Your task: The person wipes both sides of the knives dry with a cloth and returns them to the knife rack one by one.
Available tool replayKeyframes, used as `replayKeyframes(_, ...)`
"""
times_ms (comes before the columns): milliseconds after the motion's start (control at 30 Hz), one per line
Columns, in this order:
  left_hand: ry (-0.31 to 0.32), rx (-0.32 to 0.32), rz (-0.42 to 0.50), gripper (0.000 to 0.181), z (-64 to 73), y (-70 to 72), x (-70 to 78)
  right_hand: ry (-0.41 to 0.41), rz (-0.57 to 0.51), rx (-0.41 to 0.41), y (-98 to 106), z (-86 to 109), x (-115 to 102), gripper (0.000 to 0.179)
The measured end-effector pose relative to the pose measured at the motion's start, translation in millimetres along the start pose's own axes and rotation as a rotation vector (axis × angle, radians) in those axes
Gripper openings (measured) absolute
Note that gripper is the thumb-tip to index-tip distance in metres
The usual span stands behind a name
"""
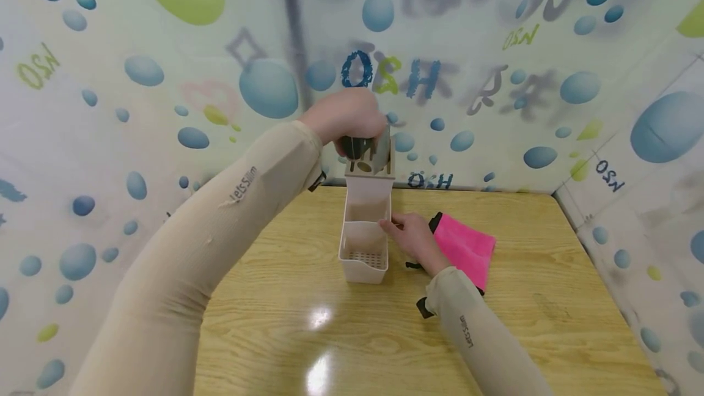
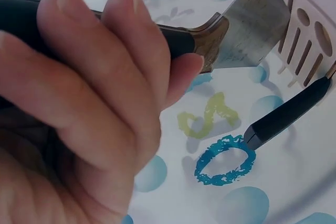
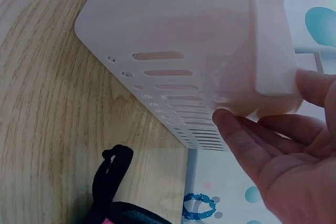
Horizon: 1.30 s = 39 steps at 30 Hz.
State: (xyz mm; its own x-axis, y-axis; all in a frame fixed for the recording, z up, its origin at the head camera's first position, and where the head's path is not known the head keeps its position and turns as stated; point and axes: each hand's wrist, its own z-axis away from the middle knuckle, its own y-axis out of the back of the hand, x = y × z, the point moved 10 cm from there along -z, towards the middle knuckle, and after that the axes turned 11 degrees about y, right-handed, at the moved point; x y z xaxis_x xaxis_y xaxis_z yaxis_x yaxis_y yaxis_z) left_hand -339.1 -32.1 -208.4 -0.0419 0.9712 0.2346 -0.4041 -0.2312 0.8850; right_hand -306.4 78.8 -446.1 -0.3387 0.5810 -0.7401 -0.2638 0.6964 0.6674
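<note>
A tall pale knife holder (image 1: 370, 193) stands at the table's back edge, with a slotted top and two stepped baskets in front. Above it my left hand (image 1: 352, 116) grips the dark handle of a cleaver (image 2: 257, 24). Its broad blade points down at the slotted top (image 2: 307, 38), overlapping the slots in the left wrist view. Another black handle (image 2: 289, 113) sticks out of the same rack. My right hand (image 1: 414, 238) pinches the side rim of the holder's basket, thumb on top and fingers against the slotted wall (image 3: 173, 72).
A bright pink pouch (image 1: 466, 250) with black trim lies on the wooden table (image 1: 275, 322), just right of the holder and partly behind my right wrist. A patterned wall sheet (image 1: 467, 78) rises directly behind the table's back edge.
</note>
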Motion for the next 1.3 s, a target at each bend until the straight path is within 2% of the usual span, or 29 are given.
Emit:
replayKeyframes(233, 0.037, -0.109, -0.012, 0.020, -10.5, -0.7, 4.4, -0.039, -0.020, -0.004, -1.5, 2.2, 1.6, 0.049)
replayKeyframes(400, 0.092, -0.183, -0.045, 0.020, -15.6, -3.1, 5.5, -0.059, -0.017, -0.004, -2.3, 3.1, 3.8, 0.051)
replayKeyframes(500, 0.125, -0.207, -0.107, 0.016, -15.9, -3.8, 8.9, -0.055, -0.013, -0.003, -2.3, 3.1, 4.7, 0.050)
replayKeyframes(633, 0.164, -0.217, -0.131, 0.011, -12.7, -1.2, 14.3, -0.051, -0.016, 0.006, -1.8, 3.1, 5.1, 0.050)
replayKeyframes(800, 0.148, -0.231, -0.190, 0.017, -8.7, 0.6, 22.4, -0.059, -0.017, 0.012, -2.0, 3.1, 5.1, 0.049)
replayKeyframes(900, 0.130, -0.176, -0.198, 0.019, -7.8, 4.0, 26.3, -0.062, -0.016, 0.018, -1.5, 3.9, 4.8, 0.047)
replayKeyframes(1133, 0.085, 0.098, -0.074, 0.019, -6.7, 20.9, 30.6, -0.073, -0.022, 0.021, -2.4, 5.0, 6.7, 0.047)
replayKeyframes(1300, -0.013, 0.248, -0.048, 0.022, -2.9, 31.8, 37.8, -0.083, -0.012, 0.020, -2.8, 5.1, 8.8, 0.048)
